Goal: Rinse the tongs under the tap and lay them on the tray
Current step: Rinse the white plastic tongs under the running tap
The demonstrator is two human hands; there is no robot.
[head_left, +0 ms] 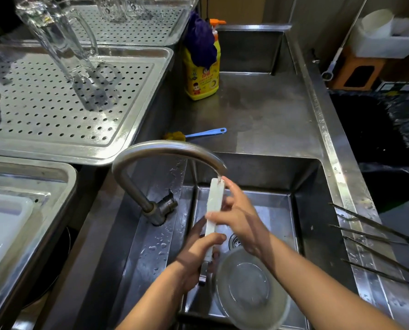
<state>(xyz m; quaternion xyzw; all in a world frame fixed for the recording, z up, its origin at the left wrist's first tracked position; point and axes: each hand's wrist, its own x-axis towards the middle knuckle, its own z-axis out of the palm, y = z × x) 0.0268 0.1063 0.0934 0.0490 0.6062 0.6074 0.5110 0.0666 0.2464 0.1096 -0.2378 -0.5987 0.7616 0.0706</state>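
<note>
I hold a pair of tongs [214, 201] with long whitish arms and a metal end upright over the sink basin [305, 210], their top just under the spout of the curved tap [165, 148]. My left hand [198, 256] grips their lower part. My right hand [239, 215] clasps the middle, thumb across the front and one finger up near the spout. A perforated steel tray [137, 96] lies to the left of the sink, holding an upturned glass mug [63, 46].
A glass bowl [251, 289] sits in the basin beside the drain [234, 241]. Two long dark metal tongs [374, 229] rest on the right rim. On the counter behind stand a yellow soap bottle [202, 77] and a blue-handled brush [203, 134]. A black-lined bin [377, 134] is at the right.
</note>
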